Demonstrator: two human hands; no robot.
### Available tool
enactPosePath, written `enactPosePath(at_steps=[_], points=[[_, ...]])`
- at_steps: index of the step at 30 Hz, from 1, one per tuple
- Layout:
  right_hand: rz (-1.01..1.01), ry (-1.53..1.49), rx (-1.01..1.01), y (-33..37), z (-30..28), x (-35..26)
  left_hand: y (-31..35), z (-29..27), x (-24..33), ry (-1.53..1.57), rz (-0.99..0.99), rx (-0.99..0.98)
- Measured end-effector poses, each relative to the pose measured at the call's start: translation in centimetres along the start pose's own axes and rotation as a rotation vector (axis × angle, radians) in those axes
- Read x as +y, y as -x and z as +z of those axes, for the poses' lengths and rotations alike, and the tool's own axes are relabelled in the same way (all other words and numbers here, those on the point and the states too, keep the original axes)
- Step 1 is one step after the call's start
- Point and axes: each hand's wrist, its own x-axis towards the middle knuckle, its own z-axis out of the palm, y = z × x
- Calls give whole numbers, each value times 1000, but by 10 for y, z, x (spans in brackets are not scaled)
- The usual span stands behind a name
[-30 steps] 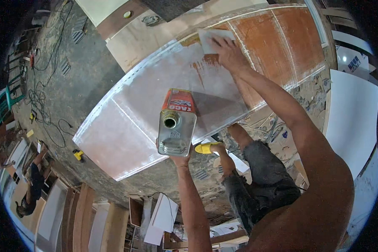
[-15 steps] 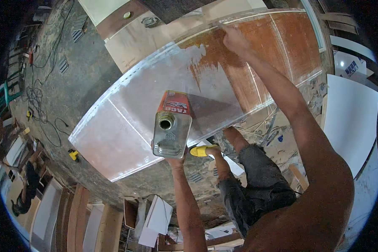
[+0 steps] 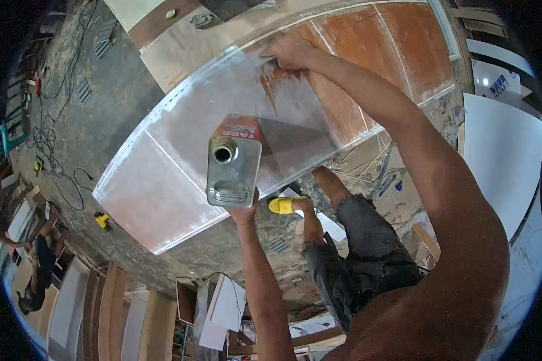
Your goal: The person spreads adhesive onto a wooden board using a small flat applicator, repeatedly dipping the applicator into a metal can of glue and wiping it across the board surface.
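A rectangular metal can (image 3: 233,165) with a red label side is gripped from beneath by my left hand (image 3: 244,212). Its round spout is uncapped and faces up, and the can is held above a long curved panel (image 3: 180,138). The panel's left part looks pale and glossy; its right part is reddish brown with pale lines across it. At the far edge my right hand (image 3: 291,52) is closed and low over the surface, beside a ragged brown patch (image 3: 277,84). Whatever its fingers hold is too small to make out.
A yellow tool (image 3: 102,220) and tangled cables (image 3: 53,141) lie on the left floor. White sheets (image 3: 500,156) stand at the right. Below are my yellow slipper (image 3: 281,205), wood scraps and boards (image 3: 111,301). Another person (image 3: 37,271) is at the far left.
My right hand has swept left along the panel's far edge, and the pale, glossy area there has grown over the brown. The can has shifted slightly left and up in the view.
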Motion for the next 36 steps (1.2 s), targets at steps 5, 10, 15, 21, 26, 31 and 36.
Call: enactPosePath(at_steps=[5,10,15,21,26,31,36], points=[[-27,-127,61,84,75,10,-2,14,10,49,-20,-83],[121,-169,-182,166,78,-63,1,9,3,175,-24,28],[59,-89,-62,268,139,-98,-12,16,21,304,150,186],[294,-144,-389,375,197,-137,-20,-16,43,55,240,-6],[440,-569,-114,437,204,-143,-22,-57,44,-42,251,-52],[557,-845,-14,356,87,-125,-12,-88,-1,149,71,61],[68,-893,374,201,-6,-86,-22,-95,-23,169,6,36]])
